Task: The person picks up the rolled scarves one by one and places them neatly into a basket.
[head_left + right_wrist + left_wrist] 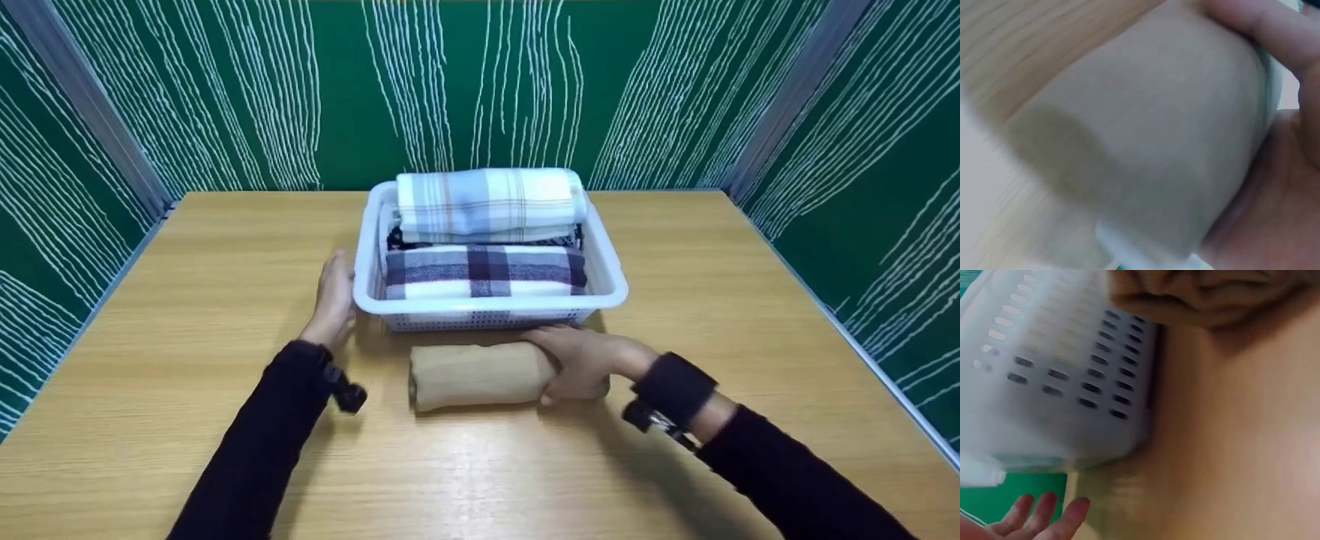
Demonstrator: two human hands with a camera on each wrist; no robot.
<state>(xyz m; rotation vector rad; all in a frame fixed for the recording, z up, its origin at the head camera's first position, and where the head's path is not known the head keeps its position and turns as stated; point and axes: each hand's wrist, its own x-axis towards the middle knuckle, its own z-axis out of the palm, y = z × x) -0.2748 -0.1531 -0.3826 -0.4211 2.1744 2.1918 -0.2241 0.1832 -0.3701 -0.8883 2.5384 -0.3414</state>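
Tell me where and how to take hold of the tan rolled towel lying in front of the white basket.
Grip the tan rolled towel around its right end, coming from the right, probably best, as the right hand does. It lies sideways on the table, a soft roll, so fingers can wrap over that end. The basket stands close behind it, and the left hand rests against the basket's left wall.
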